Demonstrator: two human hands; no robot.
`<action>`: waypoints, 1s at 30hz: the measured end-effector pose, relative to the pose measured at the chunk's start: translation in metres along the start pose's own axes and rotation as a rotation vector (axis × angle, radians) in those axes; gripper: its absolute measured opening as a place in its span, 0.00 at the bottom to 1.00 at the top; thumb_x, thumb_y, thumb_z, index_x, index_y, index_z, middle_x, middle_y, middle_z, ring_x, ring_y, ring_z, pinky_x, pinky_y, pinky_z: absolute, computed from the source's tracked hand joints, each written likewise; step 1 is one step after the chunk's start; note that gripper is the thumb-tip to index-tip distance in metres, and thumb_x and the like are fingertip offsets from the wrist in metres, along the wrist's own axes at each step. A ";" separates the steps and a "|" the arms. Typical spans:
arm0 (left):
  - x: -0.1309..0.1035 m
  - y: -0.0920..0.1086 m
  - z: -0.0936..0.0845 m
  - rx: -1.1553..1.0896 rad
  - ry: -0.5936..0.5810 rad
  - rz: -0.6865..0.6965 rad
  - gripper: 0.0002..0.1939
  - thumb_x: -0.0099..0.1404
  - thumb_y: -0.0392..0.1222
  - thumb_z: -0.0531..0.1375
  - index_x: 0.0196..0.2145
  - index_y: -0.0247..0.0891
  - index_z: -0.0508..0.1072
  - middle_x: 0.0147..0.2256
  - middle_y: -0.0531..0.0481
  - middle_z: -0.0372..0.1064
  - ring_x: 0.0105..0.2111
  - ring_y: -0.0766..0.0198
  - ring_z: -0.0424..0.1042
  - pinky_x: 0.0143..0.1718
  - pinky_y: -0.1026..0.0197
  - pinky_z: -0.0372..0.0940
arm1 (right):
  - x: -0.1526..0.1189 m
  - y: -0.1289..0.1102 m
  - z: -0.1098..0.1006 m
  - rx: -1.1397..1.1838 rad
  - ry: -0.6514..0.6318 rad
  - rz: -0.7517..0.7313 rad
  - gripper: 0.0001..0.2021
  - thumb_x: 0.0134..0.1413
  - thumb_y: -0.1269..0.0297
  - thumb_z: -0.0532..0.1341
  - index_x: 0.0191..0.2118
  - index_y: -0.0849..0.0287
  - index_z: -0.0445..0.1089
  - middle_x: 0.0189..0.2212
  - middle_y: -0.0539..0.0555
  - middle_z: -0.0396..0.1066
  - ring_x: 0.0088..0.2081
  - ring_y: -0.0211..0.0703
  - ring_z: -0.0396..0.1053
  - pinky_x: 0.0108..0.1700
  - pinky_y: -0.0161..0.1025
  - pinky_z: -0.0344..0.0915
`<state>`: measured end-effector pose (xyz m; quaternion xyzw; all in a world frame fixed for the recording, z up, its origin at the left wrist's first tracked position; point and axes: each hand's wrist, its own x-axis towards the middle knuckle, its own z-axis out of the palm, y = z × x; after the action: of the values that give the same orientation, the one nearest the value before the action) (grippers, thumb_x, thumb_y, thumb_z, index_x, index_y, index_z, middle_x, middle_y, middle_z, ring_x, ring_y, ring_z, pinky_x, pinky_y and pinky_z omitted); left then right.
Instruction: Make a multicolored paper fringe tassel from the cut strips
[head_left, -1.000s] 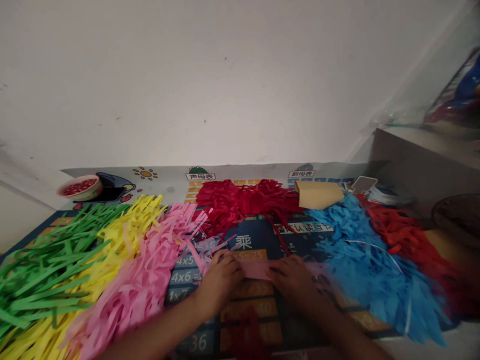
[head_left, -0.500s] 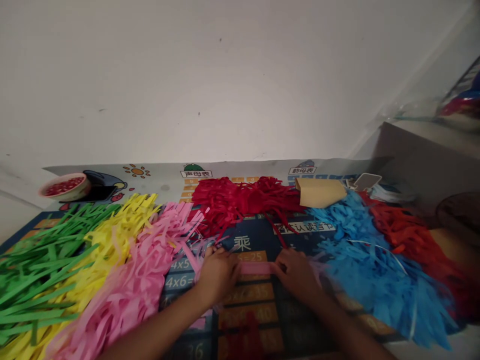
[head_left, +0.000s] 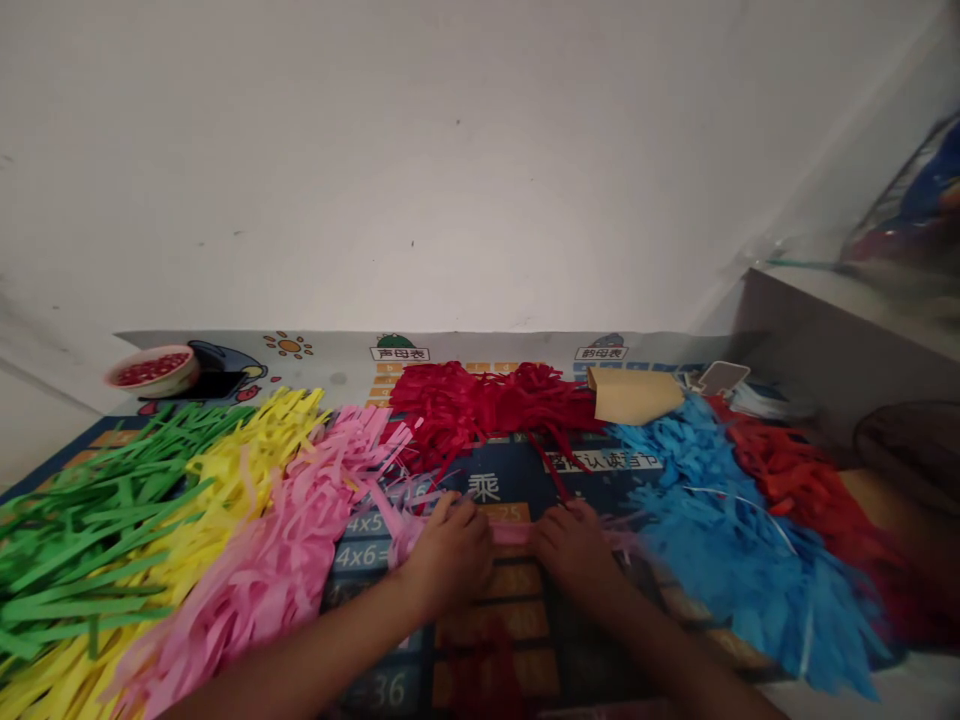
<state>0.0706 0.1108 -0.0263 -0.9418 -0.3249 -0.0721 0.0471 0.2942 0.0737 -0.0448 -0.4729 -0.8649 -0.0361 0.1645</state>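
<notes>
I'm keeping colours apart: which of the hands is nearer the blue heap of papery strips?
Right. The right hand sits left of the blue heap of papery strips; the left hand lies farther left, past the right hand.

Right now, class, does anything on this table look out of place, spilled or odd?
Mildly: a thin white strand lies across the blue strips, standing out by colour. The bowl sits upright, with no visible spill.

Seemingly a home, children's learning mat [head_left: 517, 470], bowl [head_left: 177, 382], scuffed wall [head_left: 465, 180]
</notes>
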 end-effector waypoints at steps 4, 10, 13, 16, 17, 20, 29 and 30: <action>0.008 0.003 0.003 -0.007 0.019 -0.036 0.06 0.64 0.42 0.59 0.32 0.38 0.74 0.30 0.49 0.70 0.38 0.55 0.63 0.52 0.45 0.49 | 0.012 0.002 0.002 -0.034 -0.015 0.091 0.05 0.58 0.69 0.63 0.31 0.57 0.69 0.30 0.52 0.72 0.38 0.47 0.64 0.45 0.49 0.50; 0.001 -0.012 0.005 -0.089 0.061 -0.090 0.05 0.64 0.35 0.61 0.31 0.43 0.74 0.30 0.55 0.73 0.37 0.59 0.66 0.52 0.45 0.47 | 0.013 -0.005 0.004 -0.002 -0.060 0.103 0.01 0.58 0.68 0.63 0.34 0.57 0.71 0.33 0.54 0.73 0.39 0.49 0.64 0.44 0.49 0.50; -0.010 -0.021 0.003 -0.150 0.082 -0.123 0.05 0.66 0.37 0.61 0.34 0.46 0.76 0.34 0.56 0.75 0.38 0.61 0.68 0.49 0.48 0.50 | 0.006 0.004 0.004 0.044 -0.069 0.179 0.05 0.59 0.69 0.63 0.31 0.58 0.72 0.30 0.52 0.73 0.37 0.46 0.65 0.42 0.46 0.50; -0.012 -0.026 0.000 -0.270 0.102 -0.202 0.06 0.68 0.40 0.58 0.37 0.46 0.77 0.35 0.53 0.76 0.38 0.61 0.70 0.46 0.51 0.52 | 0.005 0.012 -0.003 0.102 -0.087 0.261 0.04 0.60 0.67 0.62 0.32 0.57 0.72 0.34 0.52 0.73 0.39 0.45 0.65 0.41 0.43 0.50; -0.011 -0.026 -0.001 -0.314 0.096 -0.229 0.07 0.68 0.40 0.58 0.37 0.45 0.77 0.35 0.52 0.76 0.37 0.60 0.70 0.45 0.51 0.53 | 0.007 0.014 -0.006 0.119 -0.099 0.279 0.05 0.60 0.67 0.61 0.33 0.57 0.71 0.34 0.52 0.72 0.38 0.44 0.65 0.40 0.42 0.50; -0.004 -0.025 -0.003 -0.364 0.044 -0.294 0.08 0.67 0.40 0.58 0.33 0.43 0.77 0.32 0.50 0.74 0.37 0.57 0.70 0.43 0.51 0.53 | 0.014 0.016 -0.011 0.161 -0.138 0.313 0.06 0.60 0.67 0.60 0.32 0.58 0.70 0.33 0.51 0.70 0.37 0.43 0.64 0.39 0.41 0.49; 0.003 -0.024 0.000 -0.302 0.013 -0.282 0.05 0.64 0.36 0.60 0.31 0.42 0.75 0.32 0.51 0.73 0.37 0.58 0.67 0.43 0.51 0.53 | 0.017 0.019 -0.008 0.192 -0.162 0.331 0.02 0.58 0.69 0.61 0.34 0.58 0.70 0.34 0.51 0.71 0.38 0.44 0.64 0.39 0.41 0.49; 0.003 -0.023 0.001 -0.286 0.025 -0.237 0.05 0.64 0.36 0.61 0.32 0.43 0.75 0.33 0.52 0.73 0.38 0.59 0.67 0.45 0.51 0.52 | 0.015 0.017 -0.007 0.178 -0.148 0.289 0.01 0.58 0.69 0.62 0.35 0.57 0.71 0.36 0.51 0.71 0.40 0.44 0.64 0.41 0.42 0.49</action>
<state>0.0585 0.1306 -0.0259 -0.8931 -0.4194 -0.1343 -0.0919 0.3030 0.0939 -0.0346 -0.5771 -0.7975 0.0995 0.1452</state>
